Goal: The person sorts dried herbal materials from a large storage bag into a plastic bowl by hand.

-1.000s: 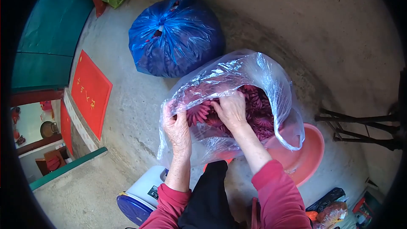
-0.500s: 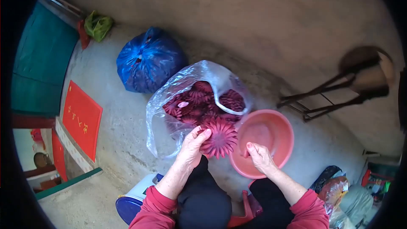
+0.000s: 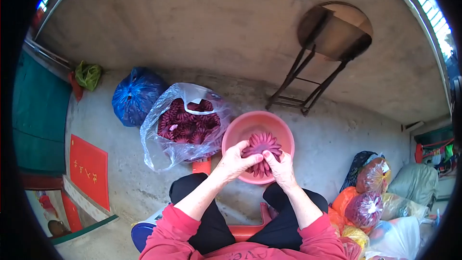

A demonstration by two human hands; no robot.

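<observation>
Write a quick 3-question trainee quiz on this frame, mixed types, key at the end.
1. True or false: both hands grip the red flower-shaped piece.
2. What is directly under that piece? A) blue bag B) pink basin C) stool
3. Name what the clear plastic bag holds.

Key:
1. True: left hand and right hand both hold it.
2. B, the pink basin.
3. More red flower-shaped pieces.

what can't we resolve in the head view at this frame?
- Flower piece: underside hidden by both hands.
- Basin: near rim hidden by the hands.
- Blue bag: contents hidden, tied shut.
- Red sign: characters too small to read.
</observation>
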